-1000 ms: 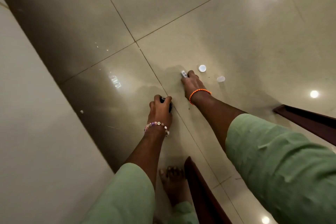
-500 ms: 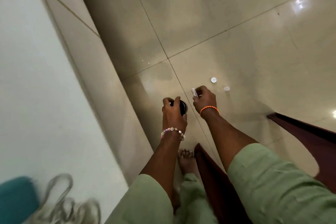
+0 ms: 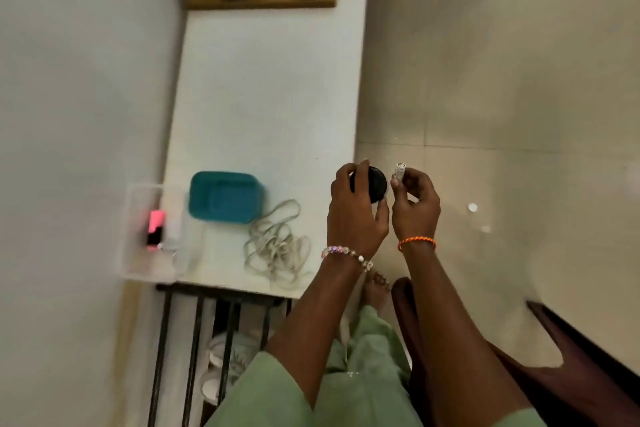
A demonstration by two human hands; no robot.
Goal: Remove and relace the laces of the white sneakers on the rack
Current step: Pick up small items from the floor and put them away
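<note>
Both forearms reach forward over the floor, hands raised side by side just right of the white counter (image 3: 263, 87). The left hand (image 3: 355, 215), a beaded bracelet at its wrist, curls its fingers over a round black object (image 3: 375, 188) and grips it. The right hand (image 3: 415, 206), an orange band at its wrist, pinches a small pale cylinder (image 3: 399, 173) upright between thumb and fingertips. The loose laces (image 3: 277, 248) lie heaped on the counter's near end beside a teal container (image 3: 225, 197). The white sneakers (image 3: 225, 357) sit below on the dark rack (image 3: 194, 340).
</note>
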